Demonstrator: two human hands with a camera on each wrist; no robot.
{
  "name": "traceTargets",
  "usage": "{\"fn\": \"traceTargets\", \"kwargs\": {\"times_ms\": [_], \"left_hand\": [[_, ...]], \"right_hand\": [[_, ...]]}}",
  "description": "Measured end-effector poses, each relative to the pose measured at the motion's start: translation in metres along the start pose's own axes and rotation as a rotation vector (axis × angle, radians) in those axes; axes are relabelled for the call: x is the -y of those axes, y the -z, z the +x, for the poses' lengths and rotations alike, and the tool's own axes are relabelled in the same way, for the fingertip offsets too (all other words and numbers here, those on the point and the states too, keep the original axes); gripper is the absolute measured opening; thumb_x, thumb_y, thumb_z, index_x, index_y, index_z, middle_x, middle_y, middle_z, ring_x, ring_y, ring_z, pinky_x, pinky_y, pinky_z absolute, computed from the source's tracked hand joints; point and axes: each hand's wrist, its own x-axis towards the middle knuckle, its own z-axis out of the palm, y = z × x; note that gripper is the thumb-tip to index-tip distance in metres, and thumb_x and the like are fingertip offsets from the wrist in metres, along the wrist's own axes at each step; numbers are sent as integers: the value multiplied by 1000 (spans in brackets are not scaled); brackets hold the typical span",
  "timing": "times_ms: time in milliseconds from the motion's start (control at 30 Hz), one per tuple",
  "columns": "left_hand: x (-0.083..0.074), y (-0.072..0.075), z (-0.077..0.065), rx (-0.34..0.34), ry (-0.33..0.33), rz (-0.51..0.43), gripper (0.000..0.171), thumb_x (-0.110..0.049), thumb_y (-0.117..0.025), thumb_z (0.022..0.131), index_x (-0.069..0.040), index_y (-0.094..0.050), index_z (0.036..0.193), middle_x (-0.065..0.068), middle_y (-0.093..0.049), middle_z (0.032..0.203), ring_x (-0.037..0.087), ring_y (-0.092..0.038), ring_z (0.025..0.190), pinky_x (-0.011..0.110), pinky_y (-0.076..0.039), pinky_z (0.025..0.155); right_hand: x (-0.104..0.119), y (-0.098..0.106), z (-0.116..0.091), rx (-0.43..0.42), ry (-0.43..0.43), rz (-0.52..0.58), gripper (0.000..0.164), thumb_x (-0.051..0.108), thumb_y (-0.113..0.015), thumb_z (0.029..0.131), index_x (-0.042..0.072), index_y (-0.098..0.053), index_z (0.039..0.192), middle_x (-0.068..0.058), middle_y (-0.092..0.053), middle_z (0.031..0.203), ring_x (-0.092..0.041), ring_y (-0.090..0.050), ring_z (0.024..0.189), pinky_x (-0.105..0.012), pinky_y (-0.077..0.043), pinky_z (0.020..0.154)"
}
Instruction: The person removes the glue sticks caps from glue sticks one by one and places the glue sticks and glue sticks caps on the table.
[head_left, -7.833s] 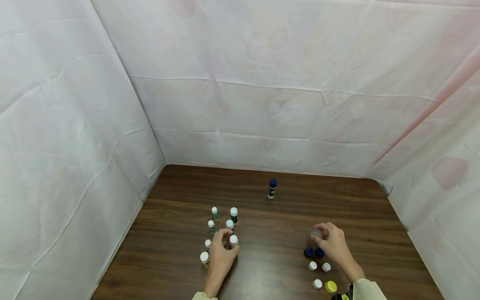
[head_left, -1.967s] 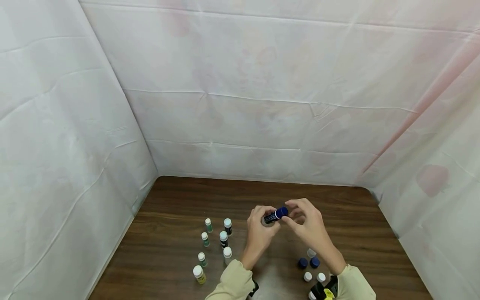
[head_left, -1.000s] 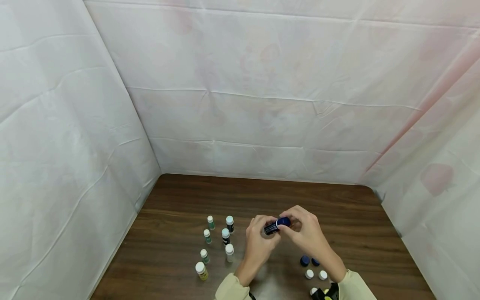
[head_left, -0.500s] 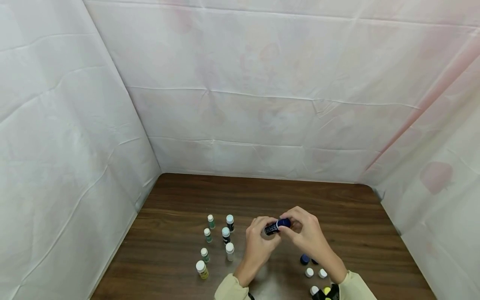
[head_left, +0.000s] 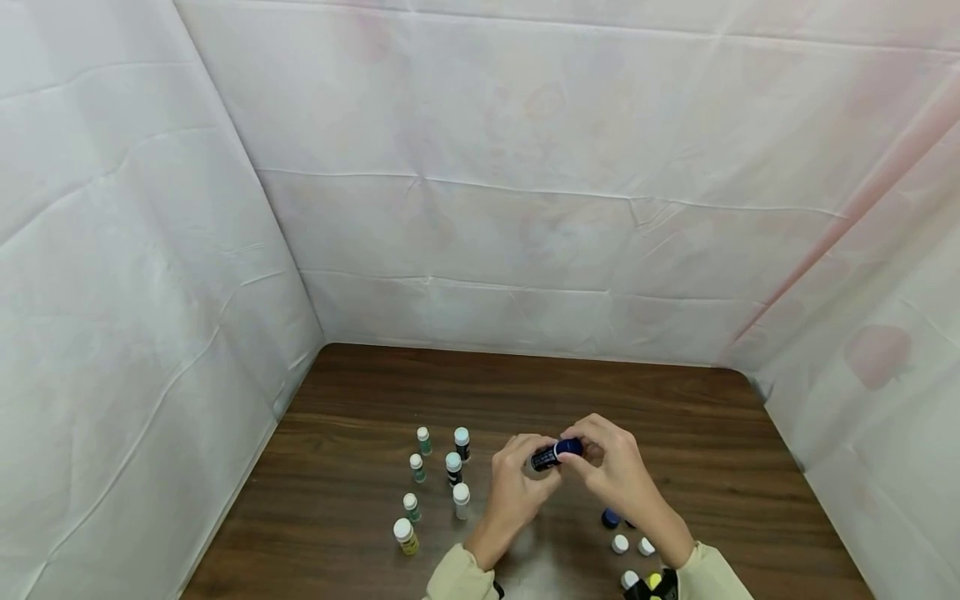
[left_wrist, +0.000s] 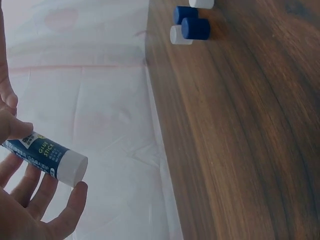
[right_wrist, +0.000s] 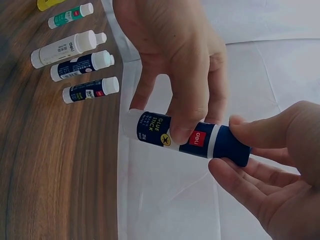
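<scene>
Both hands work on a dark blue glue stick (right_wrist: 156,131) with a white base and a blue cap (right_wrist: 233,146). My left hand (head_left: 517,483) grips its body, the thumb across the label. The right hand (head_left: 618,467) pinches the cap between thumb and fingers. The cap sits against the white collar, and the stick is tilted above the table, cap end toward the right hand. In the left wrist view, the white base of the glue stick (left_wrist: 72,167) points out past the left fingers, while the cap end is out of frame.
Left on the brown table (head_left: 360,400) stand several glue sticks showing white tops, including green ones (head_left: 417,468), dark blue ones (head_left: 454,472) and a yellow one (head_left: 407,537). Loose blue caps (left_wrist: 196,28), a clear cap (left_wrist: 180,36) and white caps (head_left: 619,544) lie right. White cloth walls (head_left: 465,225) surround the table.
The glue stick, earlier standing at the back of the table, is now held between both hands. The right hand has let go of a clear cap and closed on the blue cap.
</scene>
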Motion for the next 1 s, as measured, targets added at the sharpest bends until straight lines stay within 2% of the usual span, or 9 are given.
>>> {"fn": "traceTargets", "kwargs": {"times_ms": [200, 433, 700, 900, 1000], "left_hand": [[3, 2, -2, 19, -16, -21, 31, 3, -74, 67, -10, -70, 95, 2, -68, 91, 14, -64, 83, 24, -53, 70], [8, 9, -11, 3, 106, -41, 34, 2, -74, 65, -13, -71, 95, -1, -69, 89, 12, -64, 75, 28, -51, 52], [6, 10, -15, 7, 170, -71, 35, 0, -76, 66, -16, -68, 97, -4, -66, 89, 14, -64, 80, 31, -54, 55], [1, 13, -19, 3, 209, -129, 39, 5, -77, 64, -14, -66, 97, -1, -65, 89, 21, -64, 80, 34, -55, 54], [-3, 16, -21, 15, 247, -111, 39, 6, -77, 63, -12, -65, 95, 0, -65, 87, 22, -64, 79, 35, -55, 54]], "right_hand": [[2, 3, -1, 4, 19, -7, 27, -7, -80, 67, 6, -68, 88, 1, -62, 90, -11, -61, 73, -21, -53, 57], [2, 18, 5, -30, 57, -43, 27, -2, -80, 69, 8, -69, 92, 2, -61, 93, -7, -59, 70, -21, -54, 57], [-2, 18, 4, -21, 9, -63, 29, -1, -81, 69, 11, -69, 93, 2, -61, 93, -10, -60, 72, -22, -54, 58], [-5, 18, 2, -24, -15, -92, 29, -2, -81, 68, 10, -70, 92, 1, -60, 91, -12, -60, 71, -23, -54, 57], [-6, 18, 1, -25, -24, -102, 29, -2, -81, 68, 10, -70, 92, 0, -60, 90, -12, -60, 71, -23, -53, 56]]}}
